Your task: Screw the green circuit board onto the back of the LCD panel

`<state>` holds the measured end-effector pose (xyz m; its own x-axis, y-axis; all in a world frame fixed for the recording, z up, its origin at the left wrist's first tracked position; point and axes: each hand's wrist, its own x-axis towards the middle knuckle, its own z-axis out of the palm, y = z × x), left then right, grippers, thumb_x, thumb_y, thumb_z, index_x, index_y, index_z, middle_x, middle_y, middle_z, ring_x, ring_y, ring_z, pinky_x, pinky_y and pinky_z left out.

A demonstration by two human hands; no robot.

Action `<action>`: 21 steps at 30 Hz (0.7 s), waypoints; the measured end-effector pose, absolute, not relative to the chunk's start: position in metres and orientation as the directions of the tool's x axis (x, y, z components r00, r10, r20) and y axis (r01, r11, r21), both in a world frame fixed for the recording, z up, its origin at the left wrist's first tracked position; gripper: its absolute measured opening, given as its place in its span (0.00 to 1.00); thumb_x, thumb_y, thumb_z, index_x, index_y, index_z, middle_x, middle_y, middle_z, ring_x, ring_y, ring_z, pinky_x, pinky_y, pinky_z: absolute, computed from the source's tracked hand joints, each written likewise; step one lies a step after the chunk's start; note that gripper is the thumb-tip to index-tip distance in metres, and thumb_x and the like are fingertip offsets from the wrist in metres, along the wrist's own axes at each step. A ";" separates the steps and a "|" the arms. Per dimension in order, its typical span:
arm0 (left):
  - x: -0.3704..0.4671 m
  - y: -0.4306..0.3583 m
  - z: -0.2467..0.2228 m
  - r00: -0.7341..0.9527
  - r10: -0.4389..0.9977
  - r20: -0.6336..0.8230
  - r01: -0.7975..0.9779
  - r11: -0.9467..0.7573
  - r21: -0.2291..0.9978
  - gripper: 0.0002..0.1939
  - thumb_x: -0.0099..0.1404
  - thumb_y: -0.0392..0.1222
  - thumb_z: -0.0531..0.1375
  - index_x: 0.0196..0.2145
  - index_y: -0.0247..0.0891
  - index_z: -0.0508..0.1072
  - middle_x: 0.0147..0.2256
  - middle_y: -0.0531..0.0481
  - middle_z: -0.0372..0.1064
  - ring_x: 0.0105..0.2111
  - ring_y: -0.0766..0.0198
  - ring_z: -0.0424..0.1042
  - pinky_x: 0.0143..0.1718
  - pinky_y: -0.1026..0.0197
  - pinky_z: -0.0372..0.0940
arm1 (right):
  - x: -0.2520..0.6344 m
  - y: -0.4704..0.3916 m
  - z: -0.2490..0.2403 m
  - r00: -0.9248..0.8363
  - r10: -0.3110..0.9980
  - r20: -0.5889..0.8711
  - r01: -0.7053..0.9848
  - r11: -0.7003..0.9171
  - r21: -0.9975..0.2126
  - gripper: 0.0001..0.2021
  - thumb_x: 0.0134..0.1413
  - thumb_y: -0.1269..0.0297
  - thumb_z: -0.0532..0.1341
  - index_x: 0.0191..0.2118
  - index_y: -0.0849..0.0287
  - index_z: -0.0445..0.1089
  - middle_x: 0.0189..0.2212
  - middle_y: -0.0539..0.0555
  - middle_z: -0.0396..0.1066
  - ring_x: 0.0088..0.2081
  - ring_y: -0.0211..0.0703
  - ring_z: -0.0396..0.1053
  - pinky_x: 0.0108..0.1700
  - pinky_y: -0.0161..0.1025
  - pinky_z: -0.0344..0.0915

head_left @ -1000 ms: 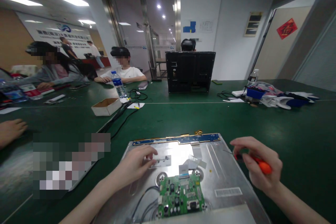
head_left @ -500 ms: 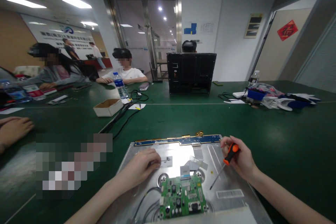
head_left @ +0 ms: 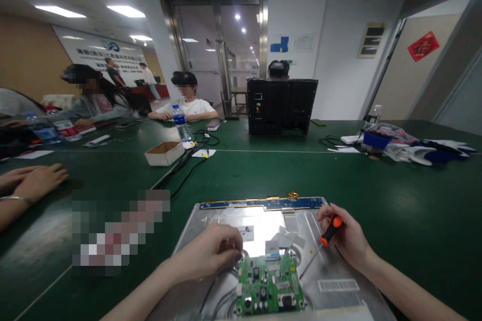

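Observation:
A silver metal display panel [head_left: 312,261] lies flat on the table with a green circuit board [head_left: 267,281] on its near part. At the board's upper left corner, the fingertips of my left hand [head_left: 214,248] are pinched together; whatever is between them is hidden. My right hand [head_left: 348,235] is closed around the handle of a screwdriver [head_left: 331,230], black and orange, whose thin shaft slants down to the board's right edge. Pale flat cables [head_left: 288,238] rise from the board's far edge. A narrow blue circuit strip [head_left: 241,205] runs along the panel's far side. Small screws [head_left: 246,230] lie on the panel.
Dark cables [head_left: 184,165] and an open cardboard box [head_left: 164,155] are ahead on the left, beside a water bottle [head_left: 182,123]. A black monitor housing [head_left: 282,108] stands across the green table [head_left: 376,200]. Another person's hands [head_left: 41,180] rest at the left.
My left hand has come nearer, from the bare panel to the board's upper left corner. The screwdriver's tip has shifted slightly down toward the board's right edge. The view has turned a little left.

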<state>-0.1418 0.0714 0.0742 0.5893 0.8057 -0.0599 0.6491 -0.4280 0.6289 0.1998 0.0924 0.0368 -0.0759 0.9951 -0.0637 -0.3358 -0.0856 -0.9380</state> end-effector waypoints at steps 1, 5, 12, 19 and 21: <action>-0.141 0.071 0.074 0.597 0.799 -0.070 0.636 -0.419 0.648 0.09 0.68 0.45 0.58 0.37 0.38 0.76 0.29 0.52 0.70 0.29 0.62 0.68 0.31 0.63 0.62 | 0.200 0.093 0.036 -0.072 0.996 -0.061 -0.336 -0.082 -0.938 0.24 0.48 0.39 0.64 0.25 0.60 0.71 0.14 0.46 0.54 0.15 0.33 0.50 0.16 0.32 0.51; -0.139 0.070 0.074 0.627 0.774 -0.086 0.594 -0.405 0.695 0.10 0.70 0.46 0.57 0.39 0.39 0.76 0.32 0.50 0.72 0.31 0.62 0.69 0.33 0.62 0.63 | 0.199 0.093 0.036 -0.056 0.997 -0.053 -0.340 -0.069 -0.938 0.25 0.49 0.39 0.63 0.24 0.60 0.70 0.14 0.45 0.52 0.16 0.33 0.49 0.16 0.32 0.51; -0.139 0.073 0.074 0.599 0.796 -0.092 0.612 -0.380 0.693 0.10 0.69 0.45 0.58 0.36 0.38 0.76 0.31 0.51 0.71 0.31 0.61 0.68 0.33 0.61 0.63 | 0.197 0.092 0.038 -0.064 0.996 -0.057 -0.338 -0.076 -0.938 0.26 0.49 0.38 0.64 0.23 0.60 0.71 0.14 0.45 0.52 0.16 0.33 0.49 0.17 0.31 0.52; -0.136 0.072 0.076 0.653 0.756 -0.041 0.575 -0.460 0.677 0.05 0.64 0.39 0.60 0.33 0.38 0.77 0.33 0.50 0.72 0.34 0.60 0.70 0.35 0.61 0.62 | 0.197 0.091 0.040 -0.062 0.995 -0.075 -0.344 -0.092 -0.935 0.26 0.47 0.38 0.65 0.23 0.60 0.72 0.14 0.45 0.52 0.15 0.32 0.50 0.17 0.30 0.51; -0.135 0.071 0.077 0.656 0.755 -0.024 0.572 -0.476 0.668 0.06 0.64 0.38 0.60 0.34 0.38 0.77 0.34 0.50 0.72 0.35 0.60 0.70 0.37 0.60 0.62 | 0.196 0.091 0.040 -0.060 0.995 -0.078 -0.344 -0.094 -0.934 0.26 0.46 0.38 0.65 0.23 0.61 0.72 0.13 0.45 0.52 0.15 0.32 0.50 0.17 0.30 0.51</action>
<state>-0.1348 0.0714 0.0767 0.6555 0.7548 -0.0242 0.5722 -0.4755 0.6682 0.1964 0.0908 0.0401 -0.0602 0.9951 -0.0780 -0.3444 -0.0941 -0.9341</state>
